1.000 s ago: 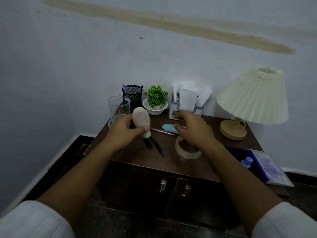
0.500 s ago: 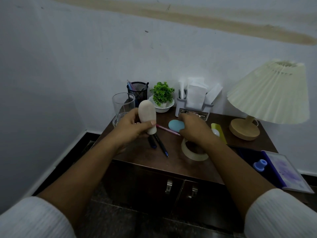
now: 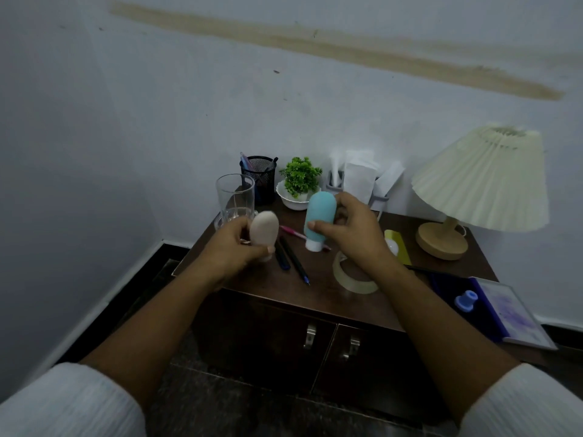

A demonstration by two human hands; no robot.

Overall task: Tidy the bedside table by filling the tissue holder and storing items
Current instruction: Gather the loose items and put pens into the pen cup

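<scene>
Standing against the wall, the bedside table (image 3: 318,288) carries a tissue holder (image 3: 358,184) stuffed with tissues at its back edge. Above it, the right hand (image 3: 353,234) grips a blue squeeze bottle (image 3: 319,217); the left hand (image 3: 235,247) clasps a beige squeeze bottle (image 3: 264,230).

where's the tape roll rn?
Head view: the tape roll lies flat on the bedside table, front centre-right, under the right hand, right of the pens.
</scene>
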